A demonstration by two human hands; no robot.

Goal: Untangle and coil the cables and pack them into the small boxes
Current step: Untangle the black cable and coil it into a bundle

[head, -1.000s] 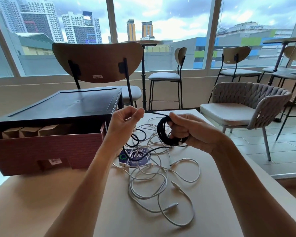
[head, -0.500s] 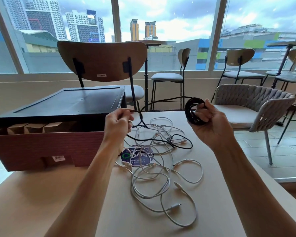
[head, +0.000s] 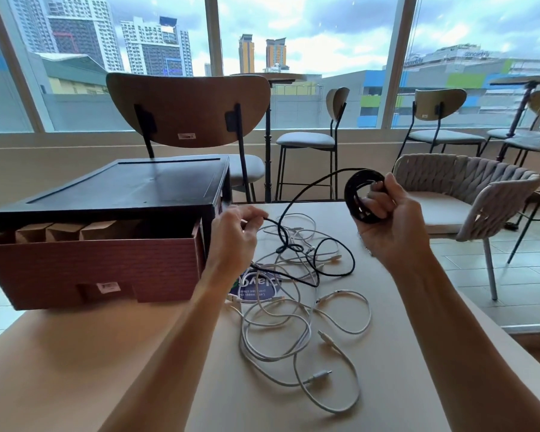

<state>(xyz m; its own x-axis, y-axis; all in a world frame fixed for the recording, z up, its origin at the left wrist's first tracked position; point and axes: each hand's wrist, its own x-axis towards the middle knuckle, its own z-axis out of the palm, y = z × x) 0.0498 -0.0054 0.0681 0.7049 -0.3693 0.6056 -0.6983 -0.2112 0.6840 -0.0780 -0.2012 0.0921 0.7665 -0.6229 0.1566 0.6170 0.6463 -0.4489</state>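
Snagging looks likely: the loose run of thick black braided cable [head: 353,260] threads through tangled white cables [head: 306,333] on the beige bench [head: 131,353], so a pull could drag them or cinch a knot. Fingers [head: 390,190] of the right hand [head: 396,232] grip its wound coil [head: 363,175] above the bench; the left hand [head: 231,241] pinches the run. A second ago the hands met; now they are apart.

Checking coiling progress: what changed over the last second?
The right hand, gripping the black coil, swung up and to the right, away from the left hand. The left hand lowered slightly, pinching the loose black cable, which now arcs between the hands. The white cables, cardboard box and table stayed put.
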